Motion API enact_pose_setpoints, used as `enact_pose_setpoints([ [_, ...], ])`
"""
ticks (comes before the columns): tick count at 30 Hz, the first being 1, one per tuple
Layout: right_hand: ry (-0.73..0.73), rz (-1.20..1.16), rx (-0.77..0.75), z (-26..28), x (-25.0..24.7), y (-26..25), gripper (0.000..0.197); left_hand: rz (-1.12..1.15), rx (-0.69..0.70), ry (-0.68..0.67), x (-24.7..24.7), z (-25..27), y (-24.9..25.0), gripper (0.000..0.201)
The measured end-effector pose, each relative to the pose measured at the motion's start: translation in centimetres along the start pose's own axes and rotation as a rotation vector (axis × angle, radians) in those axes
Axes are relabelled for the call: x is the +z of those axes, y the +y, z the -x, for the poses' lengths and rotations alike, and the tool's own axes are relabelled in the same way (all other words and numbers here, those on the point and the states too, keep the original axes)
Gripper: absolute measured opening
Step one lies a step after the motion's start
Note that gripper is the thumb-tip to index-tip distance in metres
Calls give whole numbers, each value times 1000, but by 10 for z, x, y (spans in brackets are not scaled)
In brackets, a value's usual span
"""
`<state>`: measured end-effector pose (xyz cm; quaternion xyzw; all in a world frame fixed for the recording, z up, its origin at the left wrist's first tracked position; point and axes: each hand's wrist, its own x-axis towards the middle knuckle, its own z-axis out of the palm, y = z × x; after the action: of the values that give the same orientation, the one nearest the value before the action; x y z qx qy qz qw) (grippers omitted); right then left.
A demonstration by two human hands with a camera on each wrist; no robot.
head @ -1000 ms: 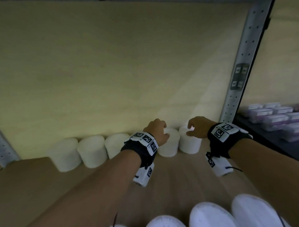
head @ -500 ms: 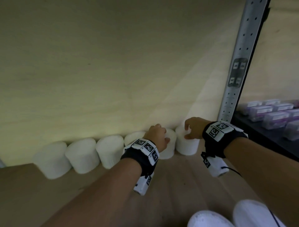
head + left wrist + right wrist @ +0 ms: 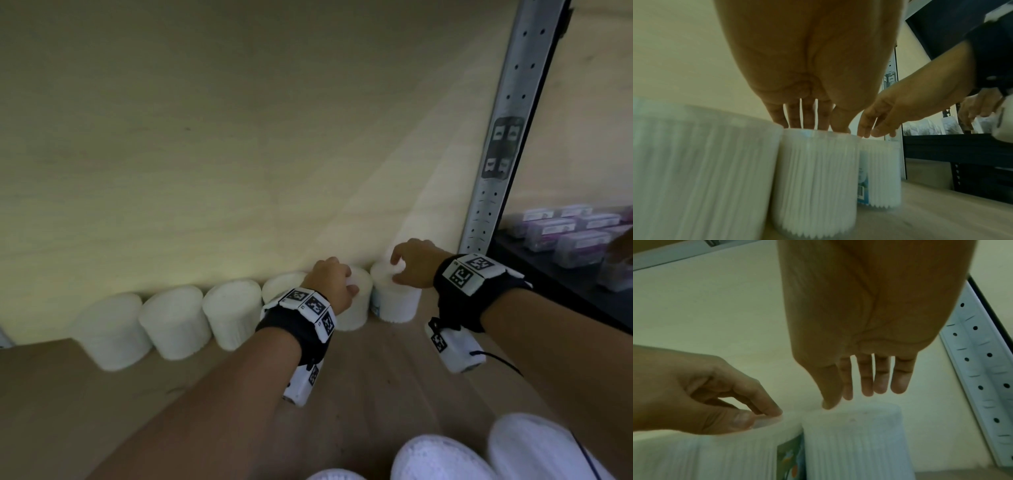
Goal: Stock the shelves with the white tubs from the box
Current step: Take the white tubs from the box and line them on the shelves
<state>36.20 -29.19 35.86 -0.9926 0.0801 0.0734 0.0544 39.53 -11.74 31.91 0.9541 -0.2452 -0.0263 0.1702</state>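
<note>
**Tubs lined along the shelf back**

Six white tubs (image 3: 174, 322) stand in a row mid-frame on the shelf (image 3: 394, 370). Left hand (image 3: 330, 284) pinches the fifth tub's (image 3: 356, 308) lid rim. Right hand (image 3: 414, 262) hangs over the sixth tub (image 3: 397, 301), fingers (image 3: 881, 378) straight, narrowly spread. More tubs (image 3: 442, 459) sit lower right.

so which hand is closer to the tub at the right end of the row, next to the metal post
Right. The right hand hangs just over the end tub, fingers about at its top. The left hand holds the neighbouring tub, one place left.
</note>
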Motion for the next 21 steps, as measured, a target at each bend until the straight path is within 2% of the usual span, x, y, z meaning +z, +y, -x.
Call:
enact_pose_setpoints([
  [3,-13,39,52,-3,6,-2,60,1,4,-5,-2,1,-2,49],
  [6,-2,34,59,-6,10,-3,62,17,14,-7,-3,1,-3,50],
  [10,1,33,59,-6,8,-4,61,28,9,3,-3,1,-2,50],
  [21,-79,-8,-63,6,-2,2,50,-15,13,21,-2,1,0,49],
])
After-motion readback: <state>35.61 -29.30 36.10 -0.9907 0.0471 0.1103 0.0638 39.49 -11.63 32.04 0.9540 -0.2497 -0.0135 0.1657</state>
